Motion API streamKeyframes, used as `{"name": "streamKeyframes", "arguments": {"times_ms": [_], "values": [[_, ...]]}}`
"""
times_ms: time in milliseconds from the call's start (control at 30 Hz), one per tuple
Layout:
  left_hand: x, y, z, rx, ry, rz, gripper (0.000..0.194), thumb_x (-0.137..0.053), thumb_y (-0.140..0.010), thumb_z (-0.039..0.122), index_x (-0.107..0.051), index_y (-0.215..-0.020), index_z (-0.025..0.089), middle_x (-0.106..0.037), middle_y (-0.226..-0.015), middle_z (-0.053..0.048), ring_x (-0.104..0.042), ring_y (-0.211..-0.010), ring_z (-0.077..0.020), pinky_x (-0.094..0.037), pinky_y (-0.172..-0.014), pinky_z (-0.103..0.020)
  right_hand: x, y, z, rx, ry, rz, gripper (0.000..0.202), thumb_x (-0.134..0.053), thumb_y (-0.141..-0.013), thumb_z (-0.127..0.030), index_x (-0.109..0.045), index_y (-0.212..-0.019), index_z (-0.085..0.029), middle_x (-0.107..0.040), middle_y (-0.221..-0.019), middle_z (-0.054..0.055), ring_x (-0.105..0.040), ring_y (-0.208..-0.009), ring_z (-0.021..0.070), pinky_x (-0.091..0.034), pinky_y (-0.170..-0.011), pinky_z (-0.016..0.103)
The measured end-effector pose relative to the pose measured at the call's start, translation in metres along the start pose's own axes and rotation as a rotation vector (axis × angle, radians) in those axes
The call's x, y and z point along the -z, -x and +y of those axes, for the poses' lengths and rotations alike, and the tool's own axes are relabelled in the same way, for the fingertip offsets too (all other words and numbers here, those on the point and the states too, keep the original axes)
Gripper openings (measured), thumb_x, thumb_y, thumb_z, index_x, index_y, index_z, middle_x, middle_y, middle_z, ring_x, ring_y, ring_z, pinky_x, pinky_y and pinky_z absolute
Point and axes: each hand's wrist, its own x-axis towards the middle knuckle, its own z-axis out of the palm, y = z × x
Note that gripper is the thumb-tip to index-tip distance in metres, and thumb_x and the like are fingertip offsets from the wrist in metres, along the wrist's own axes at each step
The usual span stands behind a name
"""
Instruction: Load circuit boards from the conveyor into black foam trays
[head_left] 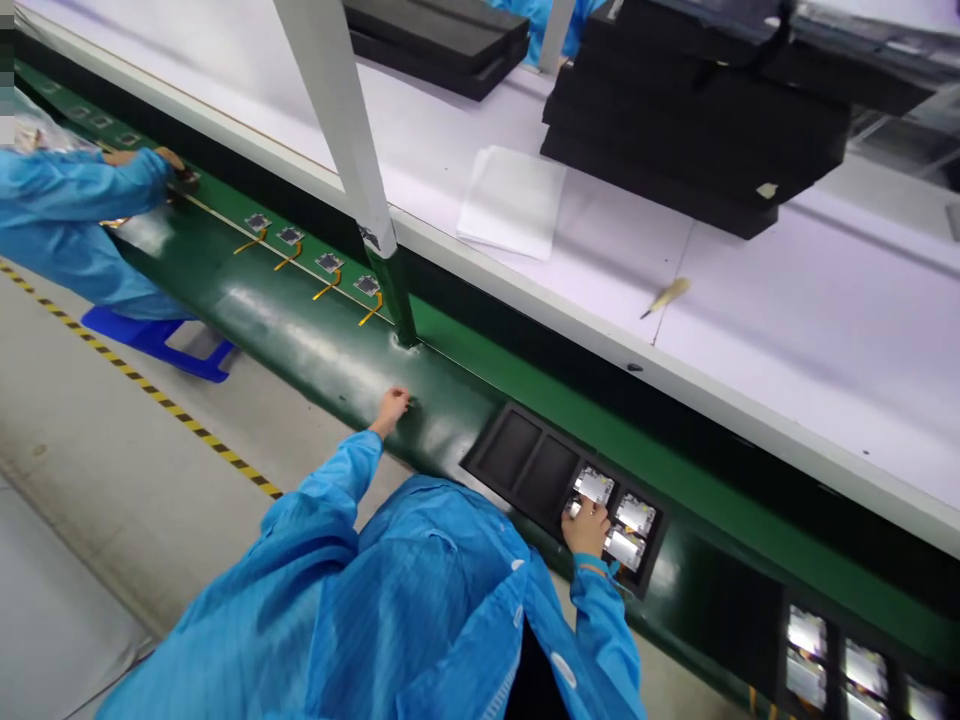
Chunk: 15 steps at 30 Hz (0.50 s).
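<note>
My left hand (392,410) is above the green bench near its front edge, fingertips pinched together. Whatever is between them, if anything, is too small to make out. My right hand (586,527) reaches into a black foam tray (551,520), its fingers closed on a silvery circuit board (574,506) that they partly cover. Beside that hand, more boards lie in the tray's right part, among them an upper board (595,486) and a lower right board (625,549). The two left compartments of the tray show bare black foam.
Small circuit modules (328,263) with orange flex tails lie on the green bench (300,345) past a post (337,110). A co-worker's sleeve (90,185) is at left. More filled trays (832,650) lie at right. The white shelf bears black foam stacks (675,140) and a small pointed tool (667,296).
</note>
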Motion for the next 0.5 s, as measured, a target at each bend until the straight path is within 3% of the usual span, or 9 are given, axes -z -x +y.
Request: {"name": "streamKeyframes", "arguments": {"times_ms": [100, 200, 367, 500], "values": [[0.037, -0.040, 0.004, -0.020, -0.121, 0.157, 0.012, -0.070, -0.081, 0.013, -0.066, -0.092, 0.016, -0.068, -0.097, -0.010, -0.064, -0.114, -0.0281, -0.050, -0.101, -0.037, -0.003, 0.007, -0.009, 0.002, -0.024, 0.036, 0.051, -0.054, -0.092, -0.029, -0.059, -0.141, -0.015, -0.055, -0.144, 0.028, -0.057, -0.134, 0.0473, -0.048, -0.110, 0.058], [0.054, -0.078, 0.014, -0.051, -0.219, 0.231, 0.017, -0.071, -0.079, 0.012, -0.070, -0.096, 0.016, -0.066, -0.119, -0.015, -0.053, -0.135, -0.0331, -0.040, -0.116, -0.041, -0.009, 0.013, -0.017, -0.005, -0.054, 0.052, 0.052, -0.054, -0.093, -0.033, -0.058, -0.141, -0.013, -0.051, -0.149, 0.030, -0.054, -0.138, 0.0486, -0.044, -0.114, 0.059], [0.056, -0.137, 0.052, -0.054, -0.313, 0.224, 0.023, -0.066, -0.084, 0.011, -0.070, -0.107, 0.013, -0.060, -0.131, -0.017, -0.050, -0.137, -0.0305, -0.037, -0.119, -0.039, -0.018, 0.018, -0.029, -0.030, -0.115, 0.084, 0.052, -0.058, -0.087, -0.032, -0.061, -0.134, -0.009, -0.053, -0.144, 0.031, -0.049, -0.140, 0.0502, -0.040, -0.114, 0.061], [0.064, -0.172, 0.096, -0.072, -0.405, 0.248, 0.024, -0.062, -0.091, 0.011, -0.064, -0.115, 0.010, -0.057, -0.130, -0.018, -0.049, -0.135, -0.0299, -0.036, -0.117, -0.039, -0.022, 0.020, -0.034, -0.040, -0.127, 0.044, 0.044, -0.059, -0.089, -0.034, -0.065, -0.129, -0.016, -0.054, -0.144, 0.025, -0.052, -0.136, 0.0467, -0.043, -0.110, 0.058]]}}
